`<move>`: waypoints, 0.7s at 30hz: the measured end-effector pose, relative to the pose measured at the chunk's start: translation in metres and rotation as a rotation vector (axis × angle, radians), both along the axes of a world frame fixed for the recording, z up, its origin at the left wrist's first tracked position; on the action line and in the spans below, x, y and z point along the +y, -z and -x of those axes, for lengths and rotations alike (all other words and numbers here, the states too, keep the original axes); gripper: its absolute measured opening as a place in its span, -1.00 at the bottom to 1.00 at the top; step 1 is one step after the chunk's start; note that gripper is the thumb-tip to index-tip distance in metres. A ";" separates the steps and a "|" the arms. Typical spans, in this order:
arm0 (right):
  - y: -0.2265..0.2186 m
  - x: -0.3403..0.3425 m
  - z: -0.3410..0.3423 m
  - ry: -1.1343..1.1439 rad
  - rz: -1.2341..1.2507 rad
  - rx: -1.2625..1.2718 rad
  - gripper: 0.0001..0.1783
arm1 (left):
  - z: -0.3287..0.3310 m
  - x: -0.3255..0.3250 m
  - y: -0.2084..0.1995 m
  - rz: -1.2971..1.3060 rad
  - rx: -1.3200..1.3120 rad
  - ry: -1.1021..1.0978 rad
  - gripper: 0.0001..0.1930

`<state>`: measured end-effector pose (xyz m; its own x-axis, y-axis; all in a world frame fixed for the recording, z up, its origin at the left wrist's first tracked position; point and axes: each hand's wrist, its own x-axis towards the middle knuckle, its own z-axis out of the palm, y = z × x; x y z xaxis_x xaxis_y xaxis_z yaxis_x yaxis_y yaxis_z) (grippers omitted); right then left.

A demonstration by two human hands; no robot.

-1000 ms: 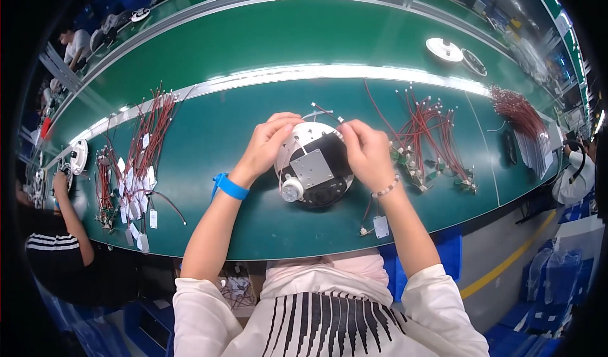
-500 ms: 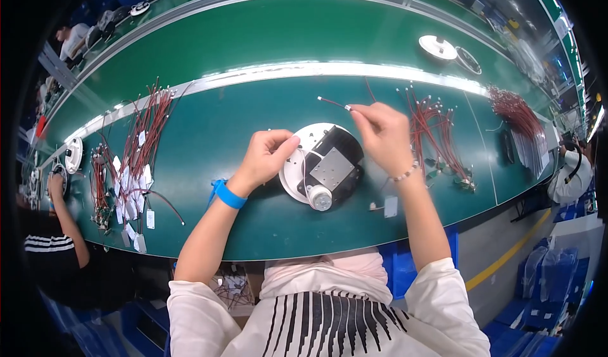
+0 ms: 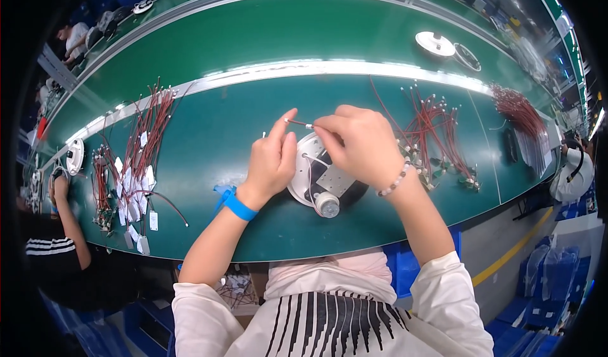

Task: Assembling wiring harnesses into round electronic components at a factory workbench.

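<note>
A short dark red cable (image 3: 297, 123) with white plugs at its ends is pinched between the thumb and index finger of my right hand (image 3: 361, 143). Its free end points at the raised index finger of my left hand (image 3: 272, 162). That hand has index finger and thumb apart and the other fingers curled; a small white plug tip (image 3: 264, 134) pokes out beside them, its wire hidden. Below both hands lies a round white-and-black device (image 3: 299, 183) with a metal plate (image 3: 332, 181), white wires and a small cylindrical motor (image 3: 328, 206). My right hand covers part of it.
Bundles of red cables lie at left (image 3: 149, 126) and right (image 3: 434, 126), with another bundle (image 3: 522, 116) at far right. A white disc-shaped part (image 3: 435, 43) rests on the far green surface (image 3: 304, 28). A co-worker's hand (image 3: 59, 189) works at the far left.
My right hand has moved left and down, bringing the cable over to my left hand. My left index finger has straightened upward. The round device has shifted slightly right and nearer.
</note>
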<state>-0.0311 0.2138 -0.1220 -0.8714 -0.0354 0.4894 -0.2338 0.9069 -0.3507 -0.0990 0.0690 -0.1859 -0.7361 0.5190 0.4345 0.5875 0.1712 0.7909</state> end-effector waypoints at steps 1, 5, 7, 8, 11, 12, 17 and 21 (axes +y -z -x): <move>0.000 -0.001 0.001 0.005 0.005 -0.007 -0.93 | -0.001 0.000 0.000 -0.012 0.005 -0.018 -0.68; 0.000 -0.001 0.001 0.017 -0.004 -0.021 -0.93 | -0.003 0.002 -0.002 -0.019 0.010 -0.051 -0.66; 0.002 -0.003 0.003 0.013 0.002 -0.019 -0.93 | 0.000 0.002 0.004 -0.030 0.064 -0.025 -0.66; 0.003 -0.005 0.004 0.014 0.002 -0.018 -0.93 | 0.002 0.002 0.006 -0.040 0.121 0.004 -0.66; 0.004 -0.006 0.007 0.029 0.011 -0.010 -0.93 | -0.002 0.000 0.003 -0.002 0.075 -0.022 -0.67; 0.004 -0.006 0.007 0.030 0.023 -0.004 -0.92 | -0.002 0.000 0.003 -0.002 0.075 -0.022 -0.67; 0.005 -0.006 0.007 0.032 0.037 0.014 -0.92 | 0.000 0.000 0.006 -0.013 0.087 -0.026 -0.71; 0.006 -0.013 0.007 0.021 -0.019 -0.013 -0.93 | -0.003 0.001 0.001 0.011 0.120 -0.017 -0.71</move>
<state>-0.0383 0.2003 -0.1283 -0.8781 -0.0258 0.4778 -0.2099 0.9181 -0.3362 -0.0958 0.0697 -0.1874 -0.6881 0.5117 0.5145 0.6747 0.1901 0.7132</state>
